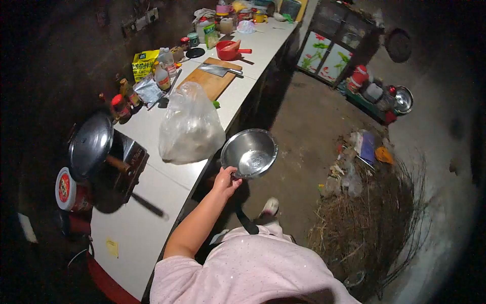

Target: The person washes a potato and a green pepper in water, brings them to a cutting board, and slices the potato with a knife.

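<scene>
My left hand point(226, 182) grips the rim of a shiny steel bowl point(250, 153), which hangs over the floor just off the counter's edge. Its inside faces up toward me and shows no contents. Close to the bowl, a knotted clear plastic bag point(191, 129) with pale contents that I cannot make out rests on the white counter point(169, 175). Behind the bag are a wooden cutting board point(210, 83) and a cleaver point(217, 70) lying across it. My right hand is out of view.
A lidded wok point(92, 144) sits on a stove at left, its handle jutting over the counter. Bottles point(162, 76) line the wall. Farther back is a red pot point(228, 50). On the floor at right lies a heap of twigs point(354, 228), near a cabinet point(326, 58).
</scene>
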### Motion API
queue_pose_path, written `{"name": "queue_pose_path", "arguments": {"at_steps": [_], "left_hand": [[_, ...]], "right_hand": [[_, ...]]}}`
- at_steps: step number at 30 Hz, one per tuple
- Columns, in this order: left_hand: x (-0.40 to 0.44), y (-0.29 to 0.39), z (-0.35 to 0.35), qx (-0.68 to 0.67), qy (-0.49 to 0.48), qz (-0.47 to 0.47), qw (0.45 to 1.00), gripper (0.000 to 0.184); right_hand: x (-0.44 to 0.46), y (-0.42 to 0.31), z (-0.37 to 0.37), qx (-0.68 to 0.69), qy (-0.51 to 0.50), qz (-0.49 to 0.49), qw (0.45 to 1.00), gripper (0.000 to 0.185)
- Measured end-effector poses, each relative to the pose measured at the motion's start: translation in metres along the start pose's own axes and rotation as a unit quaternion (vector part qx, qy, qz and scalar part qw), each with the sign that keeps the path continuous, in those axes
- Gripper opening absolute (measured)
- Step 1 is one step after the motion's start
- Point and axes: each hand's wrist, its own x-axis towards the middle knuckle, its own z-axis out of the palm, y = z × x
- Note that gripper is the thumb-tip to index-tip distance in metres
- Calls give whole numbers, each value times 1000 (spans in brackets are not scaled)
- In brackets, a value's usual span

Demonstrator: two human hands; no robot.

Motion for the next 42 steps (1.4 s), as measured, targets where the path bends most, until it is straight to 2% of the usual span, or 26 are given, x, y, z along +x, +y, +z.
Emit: {"name": "queue_pose_path", "arguments": {"at_steps": [4, 7, 10, 12, 13, 14, 15, 16, 17, 18, 19, 21, 25, 27, 28, 31, 32, 33, 36, 38, 41, 42], "left_hand": [[85, 12, 47, 16, 10, 31, 999, 27], [133, 18, 77, -32, 67, 53, 996, 26], [172, 29, 114, -74, 110, 89, 987, 26], [184, 47, 132, -98, 121, 103, 982, 24], [190, 59, 139, -108, 119, 118, 980, 23], [193, 75, 148, -125, 131, 127, 975, 20], [205, 88, 153, -133, 141, 137, 971, 20], [218, 99, 154, -170, 170, 153, 959, 18], [230, 108, 153, -207, 200, 165, 943, 15], [247, 123, 146, -213, 164, 186, 945, 13], [270, 132, 136, -234, 170, 209, 934, 12], [306, 164, 120, -302, 119, 238, 915, 22], [330, 234, 106, -363, 193, 318, 854, 21], [326, 264, 92, -368, 262, 349, 821, 23], [324, 272, 79, -363, 268, 367, 813, 23], [310, 285, 47, -355, 316, 398, 784, 20], [304, 283, 46, -367, 309, 411, 776, 17], [293, 285, 53, -376, 300, 425, 767, 14], [275, 277, 58, -369, 359, 418, 748, 12], [269, 271, 59, -380, 381, 430, 725, 12], [256, 259, 60, -377, 431, 438, 693, 10], [251, 259, 63, -386, 430, 444, 685, 9]], "right_hand": [[90, -85, -61, -9, -24, 10, 1000, 86], [168, -187, -136, -56, -20, -48, 997, 84], [259, -319, -221, -115, 17, -168, 979, 82], [329, -434, -258, -129, 63, -297, 944, 81], [327, -507, -256, -138, 163, -328, 920, 79], [225, -614, -251, -49, 13, -359, 932, 82], [288, -666, -245, -61, 42, -418, 906, 85], [262, -730, -232, -78, -5, -464, 882, 85], [220, -786, -215, -140, 18, -497, 856, 85], [198, -833, -190, -134, -12, -524, 841, 86], [182, -870, -164, -130, -41, -549, 825, 87], [151, -930, -108, -207, -49, -605, 767, 90], [94, -1003, -9, -316, -86, -680, 657, 95], [55, -1029, 25, -390, -94, -677, 617, 94], [47, -1041, 43, -421, -74, -696, 577, 92], [26, -1074, 89, -452, -83, -728, 509, 84], [25, -1084, 102, -451, -59, -761, 463, 78], [35, -1095, 119, -426, -68, -785, 444, 75], [27, -1122, 147, -461, -70, -782, 414, 80], [21, -1138, 165, -468, -68, -790, 391, 74], [27, -1150, 188, -438, -53, -814, 379, 77], [9, -1156, 181, -489, -85, -761, 417, 76]]}}
